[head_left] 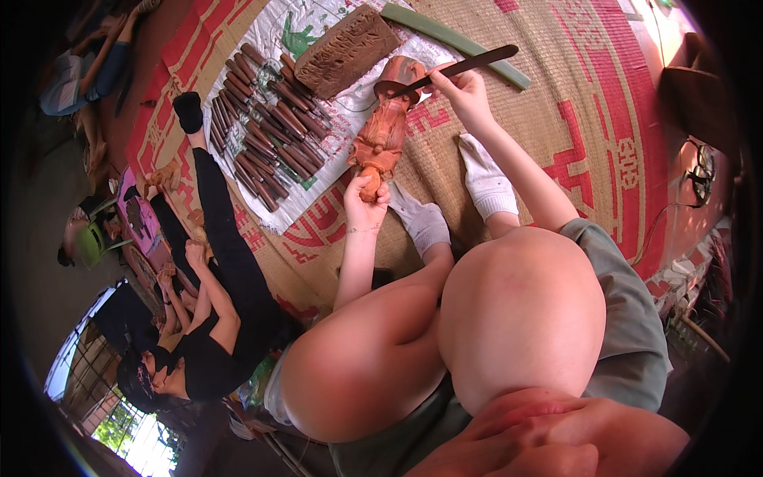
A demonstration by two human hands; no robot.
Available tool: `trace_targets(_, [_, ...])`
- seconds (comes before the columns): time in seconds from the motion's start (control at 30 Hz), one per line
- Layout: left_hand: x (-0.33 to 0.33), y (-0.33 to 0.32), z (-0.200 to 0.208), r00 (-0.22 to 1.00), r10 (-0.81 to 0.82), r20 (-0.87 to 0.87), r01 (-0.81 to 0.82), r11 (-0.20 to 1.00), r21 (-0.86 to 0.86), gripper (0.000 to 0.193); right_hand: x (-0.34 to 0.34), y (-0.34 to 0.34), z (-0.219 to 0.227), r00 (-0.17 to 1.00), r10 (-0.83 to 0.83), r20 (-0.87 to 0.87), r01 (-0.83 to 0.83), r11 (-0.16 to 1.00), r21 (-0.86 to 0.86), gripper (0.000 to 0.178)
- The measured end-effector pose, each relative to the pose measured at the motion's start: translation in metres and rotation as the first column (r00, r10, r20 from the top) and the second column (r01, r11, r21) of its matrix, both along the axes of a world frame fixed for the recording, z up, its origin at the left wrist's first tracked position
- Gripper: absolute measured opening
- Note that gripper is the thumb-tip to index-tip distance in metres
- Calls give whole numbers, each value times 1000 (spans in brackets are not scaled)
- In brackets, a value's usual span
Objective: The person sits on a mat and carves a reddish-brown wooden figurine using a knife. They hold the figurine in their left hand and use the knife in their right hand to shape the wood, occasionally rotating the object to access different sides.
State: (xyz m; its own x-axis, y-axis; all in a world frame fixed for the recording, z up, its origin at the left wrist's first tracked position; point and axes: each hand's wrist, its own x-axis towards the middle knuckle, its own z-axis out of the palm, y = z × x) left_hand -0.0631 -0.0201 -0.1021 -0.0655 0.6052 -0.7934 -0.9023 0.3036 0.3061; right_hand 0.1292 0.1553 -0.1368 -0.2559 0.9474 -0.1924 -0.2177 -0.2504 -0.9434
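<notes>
A carved reddish wooden figurine [383,133] lies lengthwise in front of me, its rounded narrow end towards my body. My left hand [364,208] is closed around that narrow end. Held in my right hand [463,94] is a long, dark, flat tool with a rounded end [494,56], pinched between thumb and fingers. The tool crosses the far part of the figurine and appears to touch it; its exact kind cannot be made out. Left of the figurine, several wooden-handled carving tools [278,131] are spread in rows on a white printed sheet [278,222].
A brown rough block [347,52] sits beyond the tools. A pale green flat bar [457,46] lies behind my right hand. Beneath everything is a red and tan woven mat [604,143]. At left, a person in black [214,350] sits working with their hands; my socked feet [486,179] are close by.
</notes>
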Motion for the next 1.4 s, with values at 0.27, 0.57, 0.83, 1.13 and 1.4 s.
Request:
trace_targets(0.27, [15,13,26,993,19,117,-11,997,-71,17,-14,-11,-5,999,25,19,-25,999,-45,24])
trace_targets(0.57, [8,9,12,995,-7,98,15,997,-81,17,-25,-13,-23,976,216,26,-216,976,-9,18])
trace_targets(0.83, [27,11,32,998,-42,52,46,995,-86,19,-22,-21,-22,937,348,20,-345,934,-89,20])
trace_targets(1.13, [34,9,31,998,1,57,4,996,-91,18,-33,-27,-28,937,324,129,-337,936,99,23])
trace_targets(1.4, [30,4,25,997,-21,74,28,995,-93,18,-29,-18,-28,947,170,274,-193,979,61,19])
